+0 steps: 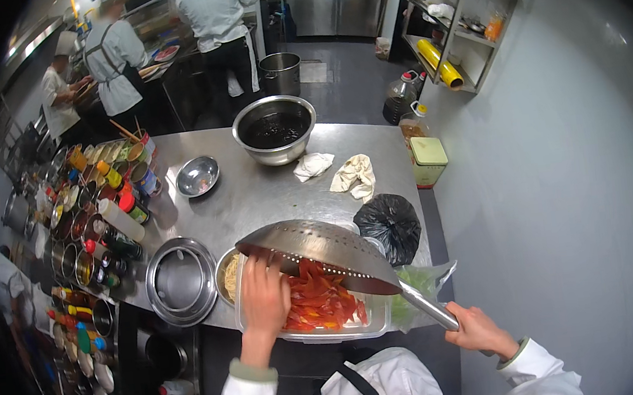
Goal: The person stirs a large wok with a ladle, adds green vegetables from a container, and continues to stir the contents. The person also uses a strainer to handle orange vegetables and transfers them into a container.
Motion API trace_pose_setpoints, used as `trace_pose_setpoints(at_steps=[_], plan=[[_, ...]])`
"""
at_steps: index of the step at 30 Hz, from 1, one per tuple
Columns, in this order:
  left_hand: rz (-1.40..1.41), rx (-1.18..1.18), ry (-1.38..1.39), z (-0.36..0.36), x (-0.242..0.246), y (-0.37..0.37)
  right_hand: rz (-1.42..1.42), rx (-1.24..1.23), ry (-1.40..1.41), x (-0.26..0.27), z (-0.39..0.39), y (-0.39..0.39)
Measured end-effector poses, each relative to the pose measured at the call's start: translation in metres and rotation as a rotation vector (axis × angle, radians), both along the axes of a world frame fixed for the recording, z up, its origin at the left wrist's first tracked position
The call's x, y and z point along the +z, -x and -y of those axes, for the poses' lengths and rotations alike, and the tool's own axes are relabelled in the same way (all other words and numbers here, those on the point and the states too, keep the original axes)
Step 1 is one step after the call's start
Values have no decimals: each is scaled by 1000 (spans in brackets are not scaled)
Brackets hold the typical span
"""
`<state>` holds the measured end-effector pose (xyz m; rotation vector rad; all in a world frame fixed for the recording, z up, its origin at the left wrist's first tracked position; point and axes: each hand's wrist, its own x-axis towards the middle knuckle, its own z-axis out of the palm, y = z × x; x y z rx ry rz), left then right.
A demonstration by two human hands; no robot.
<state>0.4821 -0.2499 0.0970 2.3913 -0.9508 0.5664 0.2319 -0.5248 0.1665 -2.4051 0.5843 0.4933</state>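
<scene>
My right hand [475,328] is closed around the metal handle of a large perforated strainer ladle [322,249], whose bowl is tilted over a clear plastic tub [380,316]. Under the bowl's rim, red and orange pepper-like pieces [320,302] lie in the tub. My left hand [263,297] is at the left of the strainer, its fingertips hidden by the rim; whether it grips anything is unclear. Left of the tub stands a round container of pale noodle-like strands [231,274]. A bag of green vegetable pieces [415,294] lies under the handle.
A metal bowl of dark liquid [275,129], a small metal bowl [197,176], cloths [354,177], a round metal lid or dish [181,281] and a black plastic bag [390,227] sit on the steel table [271,208]. Bottles [120,220] crowd the left. Several co-workers stand beyond.
</scene>
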Motion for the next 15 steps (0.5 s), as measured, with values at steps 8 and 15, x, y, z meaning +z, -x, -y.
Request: trace_pose_setpoints(at_steps=[8,15], plan=[[416,-234,-113,60,-28,-56,-27,-75,-190,-4,13,0],[213,-301,-352,61,-18,-63,2,-218,-555,16,17,-4]])
